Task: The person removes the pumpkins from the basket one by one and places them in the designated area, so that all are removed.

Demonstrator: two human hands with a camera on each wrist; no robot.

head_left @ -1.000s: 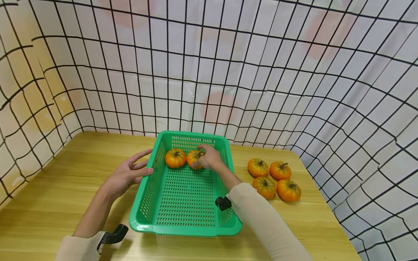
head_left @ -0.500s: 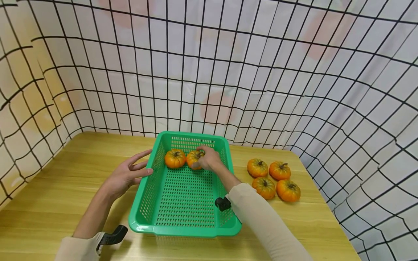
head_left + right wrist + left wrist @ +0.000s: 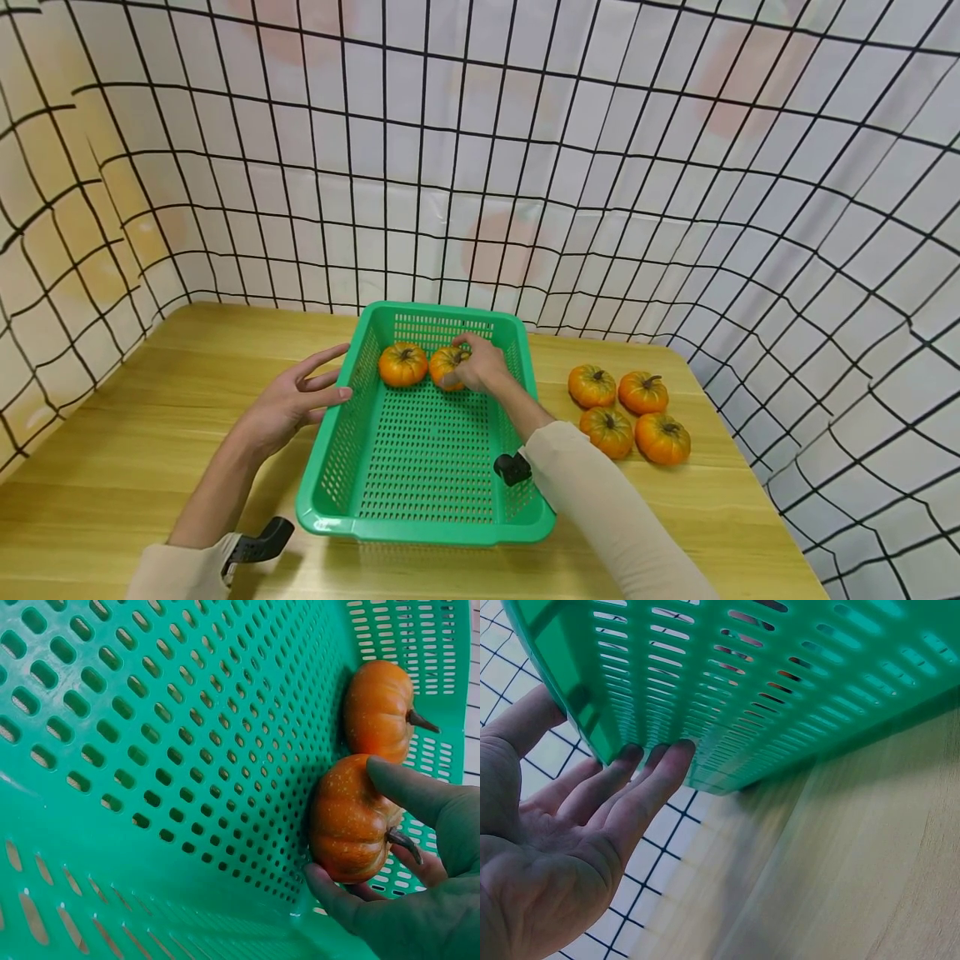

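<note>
The right hand was clamped round an orange pumpkin, thumb and fingers on opposite sides of it, inside the green basket. The left hand had its fingers spread and fairly straight, the fingertips against the outside of the basket's left wall and the thumb at the rim. The two hands stood apart, with that wall and part of the basket floor between them.

The gripped pumpkin sat on the floor at the far end, stem showing beside the hand. A second pumpkin was immediately to its left, near the left wall; whether the two touched could not be told. A narrow gap lay between the gripped pumpkin and the right wall, partly filled by the hand and wrist. Toward the near rim, the perforated floor ran on in one long open stretch.

Outside, four more pumpkins stood close together in two rows beyond the basket's right wall, under the far side of the right sleeve and inside the table's right edge. The wooden table reached widely to the left of the basket. Behind the far rim, a strip of tabletop ended at the black mesh and pale backdrop.
</note>
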